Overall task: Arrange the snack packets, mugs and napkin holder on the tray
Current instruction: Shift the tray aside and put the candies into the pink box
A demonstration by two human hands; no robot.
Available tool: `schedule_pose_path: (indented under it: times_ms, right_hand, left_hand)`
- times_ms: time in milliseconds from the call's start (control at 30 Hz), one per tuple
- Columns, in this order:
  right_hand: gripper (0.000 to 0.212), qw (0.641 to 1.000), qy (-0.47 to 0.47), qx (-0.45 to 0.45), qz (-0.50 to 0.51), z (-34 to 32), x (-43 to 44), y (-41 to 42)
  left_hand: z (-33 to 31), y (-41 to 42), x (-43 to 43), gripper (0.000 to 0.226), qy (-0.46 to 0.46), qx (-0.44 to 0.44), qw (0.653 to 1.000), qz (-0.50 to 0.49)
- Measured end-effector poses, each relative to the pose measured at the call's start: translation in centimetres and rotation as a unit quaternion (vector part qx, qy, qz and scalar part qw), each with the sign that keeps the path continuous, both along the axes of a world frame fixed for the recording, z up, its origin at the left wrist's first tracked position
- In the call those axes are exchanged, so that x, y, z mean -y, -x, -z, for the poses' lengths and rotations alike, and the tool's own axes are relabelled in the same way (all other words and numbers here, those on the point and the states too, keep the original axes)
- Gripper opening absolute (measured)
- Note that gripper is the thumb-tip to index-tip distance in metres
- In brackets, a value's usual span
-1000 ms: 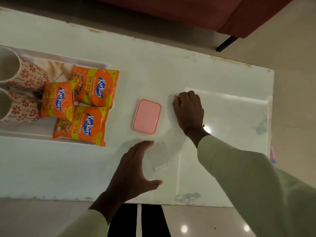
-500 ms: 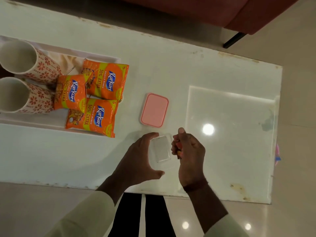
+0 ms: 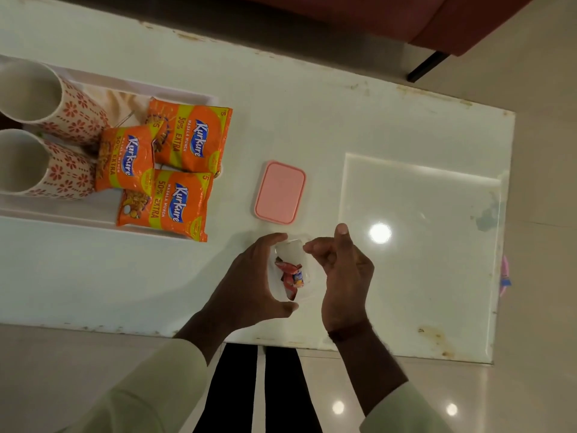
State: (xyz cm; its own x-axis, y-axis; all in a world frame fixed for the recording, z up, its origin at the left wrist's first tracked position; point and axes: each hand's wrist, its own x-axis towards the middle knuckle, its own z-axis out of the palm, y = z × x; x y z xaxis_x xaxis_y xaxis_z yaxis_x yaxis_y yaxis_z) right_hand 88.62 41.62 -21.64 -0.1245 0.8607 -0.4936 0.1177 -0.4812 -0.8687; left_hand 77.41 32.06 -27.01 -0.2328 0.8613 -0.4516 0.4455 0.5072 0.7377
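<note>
Snack packets (image 3: pixel 175 170) overhanging tray (image 3: pixel 62 210) edge.

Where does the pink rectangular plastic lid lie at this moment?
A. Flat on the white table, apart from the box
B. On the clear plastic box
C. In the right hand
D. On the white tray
A: the pink rectangular plastic lid lies flat on the white table, beyond the clear plastic box that the left hand cups.

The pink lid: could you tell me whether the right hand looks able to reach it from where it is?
Probably yes. The pink lid lies flat on bare table just beyond the right hand, nothing stands between them, and that hand looks empty.
</note>
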Motion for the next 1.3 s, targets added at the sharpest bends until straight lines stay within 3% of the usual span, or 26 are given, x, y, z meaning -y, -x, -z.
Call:
schedule_pose_path:
  times_ms: [133, 233, 367, 433, 600, 667, 733, 867, 933, 1033, 1300]
  right_hand:
    - [0.029, 0.997, -0.044, 0.056, -0.038, 0.2, -2.6, 1.6]
    - [0.01, 0.956, -0.106, 0.198, -0.189, 0.9, -4.9, 3.4]
    - [0.078, 0.809, -0.204, 0.346, -0.429, 2.9, -7.5, 6.0]
    - [0.099, 0.745, -0.23, 0.382, -0.496, 3.8, -8.2, 7.2]
    - [0.115, 0.691, -0.253, 0.421, -0.53, 4.4, -9.5, 8.7]
    - [0.116, 0.701, -0.215, 0.423, -0.532, 4.1, -10.2, 8.6]
    - [0.103, 0.747, -0.162, 0.39, -0.513, 3.4, -11.0, 8.1]
    - [0.034, 0.828, -0.121, 0.293, -0.462, 1.4, -11.5, 6.1]
    - [0.01, 0.861, -0.134, 0.251, -0.421, 0.5, -11.0, 4.8]
    - [0.008, 0.85, -0.247, 0.247, -0.394, -1.0, -9.2, 2.8]
    - [0.036, 0.751, -0.444, 0.264, -0.412, -0.9, -1.9, -2.6]
  left_hand:
    - [0.1, 0.0, 0.1, 0.108, 0.005, 0.0, 1.0, -0.003]
    - [0.1, -0.1, 0.2, 0.107, 0.005, 0.002, 1.0, -0.007]
    - [0.3, -0.2, 0.5, 0.104, 0.002, 0.012, 1.0, -0.007]
    - [0.3, -0.2, 0.6, 0.103, -0.003, 0.016, 1.0, -0.009]
    - [-0.1, 0.2, 0.6, 0.103, -0.013, 0.031, 0.999, -0.008]
    - [-0.3, 0.4, 0.5, 0.103, -0.011, 0.029, 1.0, -0.001]
    - [-0.4, 0.9, 0.2, 0.105, -0.009, 0.007, 1.0, 0.016]
    - [-0.2, 1.8, -0.4, 0.111, 0.015, 0.017, 0.999, 0.037]
    - [0.1, 1.9, -0.5, 0.111, 0.023, 0.034, 0.999, 0.026]
    - [0.2, 2.1, -0.6, 0.109, 0.02, 0.04, 0.999, 0.021]
    - [0.0, 2.3, -0.7, 0.114, 0.028, 0.042, 0.998, 0.021]
